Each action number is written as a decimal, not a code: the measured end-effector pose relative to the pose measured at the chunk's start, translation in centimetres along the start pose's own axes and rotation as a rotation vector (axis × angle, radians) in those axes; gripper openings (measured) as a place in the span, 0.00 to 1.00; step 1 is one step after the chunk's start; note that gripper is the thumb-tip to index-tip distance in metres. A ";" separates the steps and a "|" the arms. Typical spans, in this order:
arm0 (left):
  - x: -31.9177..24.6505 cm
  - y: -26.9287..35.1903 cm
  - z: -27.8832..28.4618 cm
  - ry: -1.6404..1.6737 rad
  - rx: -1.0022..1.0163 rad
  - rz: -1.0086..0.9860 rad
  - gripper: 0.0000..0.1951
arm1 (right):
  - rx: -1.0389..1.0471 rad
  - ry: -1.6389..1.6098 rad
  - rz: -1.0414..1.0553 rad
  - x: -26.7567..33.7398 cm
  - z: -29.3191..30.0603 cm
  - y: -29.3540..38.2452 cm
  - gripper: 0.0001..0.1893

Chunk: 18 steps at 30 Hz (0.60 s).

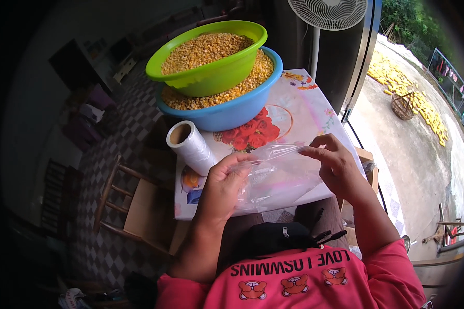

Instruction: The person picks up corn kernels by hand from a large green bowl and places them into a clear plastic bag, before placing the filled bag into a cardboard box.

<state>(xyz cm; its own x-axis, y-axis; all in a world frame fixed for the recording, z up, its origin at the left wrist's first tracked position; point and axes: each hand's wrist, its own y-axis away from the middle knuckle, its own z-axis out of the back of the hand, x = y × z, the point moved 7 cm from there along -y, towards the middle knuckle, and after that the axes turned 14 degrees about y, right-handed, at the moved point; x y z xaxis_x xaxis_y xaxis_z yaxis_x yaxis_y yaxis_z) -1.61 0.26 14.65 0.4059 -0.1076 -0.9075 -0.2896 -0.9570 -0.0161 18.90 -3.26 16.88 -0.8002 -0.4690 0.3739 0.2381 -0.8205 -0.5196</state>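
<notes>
A clear plastic bag (282, 181) is stretched between my two hands over the near edge of the table. My left hand (228, 177) pinches its left side between thumb and fingers. On the other side, my right hand (330, 162) grips the top right corner with thumb and forefinger. Left of the bag, a roll of plastic bags (195, 152) stands on end, its cardboard core showing. Behind it sits a blue basin (232, 114) of corn kernels. A green basin (212, 83), also full of kernels (212, 48), rests tilted on top of those in the blue one.
The table (309, 104) has a flowered cover. A wooden chair (127, 204) stands at its left. Beyond the table are a white fan (330, 13) and a door frame (361, 65). Outside, corn cobs (413, 92) lie spread on concrete beside a wicker basket (402, 106).
</notes>
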 end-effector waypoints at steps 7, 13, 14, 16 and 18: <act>4.7 -4.3 4.2 0.295 -0.115 0.228 0.09 | 0.265 0.479 -0.109 -4.8 -2.7 -2.5 0.24; 7.4 -6.8 6.0 0.506 -0.271 0.387 0.08 | 0.355 0.357 -0.151 -7.7 -4.9 -3.6 0.30; 7.6 -7.3 6.3 0.507 -0.270 0.382 0.08 | 0.415 0.285 -0.139 -8.5 -5.7 -3.7 0.31; 8.5 -8.2 6.5 0.661 -0.277 0.482 0.08 | 0.534 0.130 -0.214 -9.1 -6.2 -4.4 0.29; 9.3 -9.5 7.1 0.785 0.024 0.480 0.09 | 0.563 0.054 -0.252 -10.1 -6.5 -5.0 0.28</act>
<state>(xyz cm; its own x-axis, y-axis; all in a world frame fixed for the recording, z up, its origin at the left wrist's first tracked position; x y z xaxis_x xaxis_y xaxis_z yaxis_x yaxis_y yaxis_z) -1.18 10.26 3.35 0.7068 -0.6523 -0.2738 -0.5935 -0.7574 0.2723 22.19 7.71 10.73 -0.8929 -0.2333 0.3850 0.2805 -0.9573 0.0704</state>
